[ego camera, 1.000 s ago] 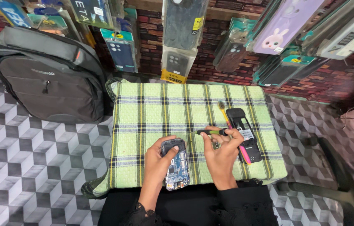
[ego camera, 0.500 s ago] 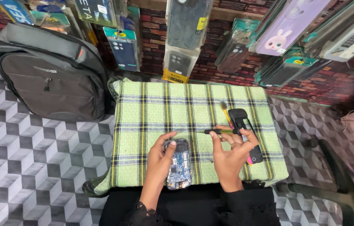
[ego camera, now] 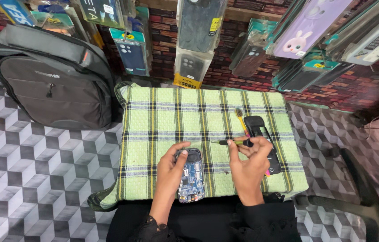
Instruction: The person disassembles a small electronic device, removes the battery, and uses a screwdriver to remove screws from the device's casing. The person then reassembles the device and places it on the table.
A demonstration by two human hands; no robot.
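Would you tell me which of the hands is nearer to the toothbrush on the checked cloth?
Right. The right hand, holding a screwdriver, sits just below the toothbrush; the left hand grips the opened phone farther left.

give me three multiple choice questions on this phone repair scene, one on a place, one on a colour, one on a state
1. Where does the grey backpack sit?
A. on the checked cloth
B. on the tiled floor left of the cloth
C. hung on the brick wall

2. What colour is the checked cloth for the most part?
A. light green
B. red
C. white

3. In what state is the phone under the left hand?
A. sealed in its package
C. inside a purple case
B. opened, its circuit board bare

Answers:
1 B: the backpack lies on the cube-pattern tiles, beside the cloth's left edge.
2 A: the cloth is light green with dark and white stripes.
3 B: blue board and metal parts show on the phone, while the right hand holds a screwdriver just above the cloth.
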